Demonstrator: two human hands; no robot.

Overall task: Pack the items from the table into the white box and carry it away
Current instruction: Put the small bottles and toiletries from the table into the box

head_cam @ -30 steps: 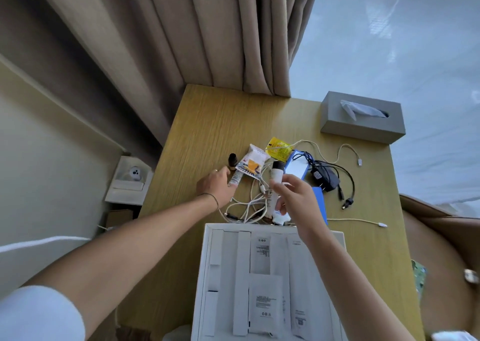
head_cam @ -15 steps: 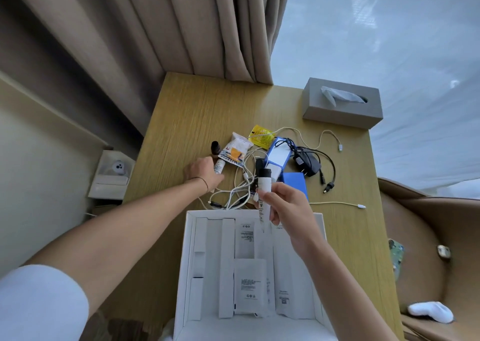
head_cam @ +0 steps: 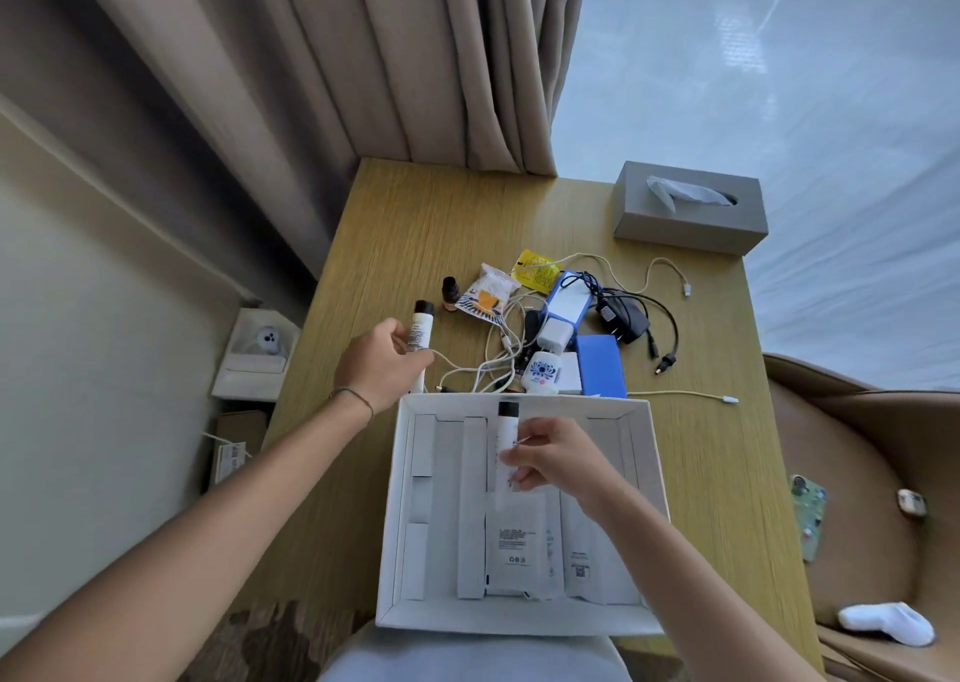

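White box point(head_cam: 644, 478): open, on the near edge of the wooden table point(head_cam: 395, 224), with white card inserts and printed packets lying flat inside.
Right hand point(head_cam: 550, 455): over the white box, fingers pinching a white tube with a black cap point(head_cam: 505, 437); the tube points away from the person, cap near the box's far wall.
Left hand point(head_cam: 382, 364): just left of the white box's far left corner, fingers curled round a second black-capped tube point(head_cam: 420, 330), cap pointing away.
Items beyond the white box: tangle of white cables point(head_cam: 498, 359), small white bottle with a blue flower print point(head_cam: 543, 372), blue box point(head_cam: 600, 364), white charger plug point(head_cam: 553, 333), black adapter point(head_cam: 623, 317), orange-and-white snack packet point(head_cam: 485, 294), yellow sachet point(head_cam: 535, 270), small brown bottle point(head_cam: 449, 291).
Far right of the table from the white box: grey tissue box point(head_cam: 685, 213).
Right of the white box: one white cable end point(head_cam: 691, 395) lies on the wood.
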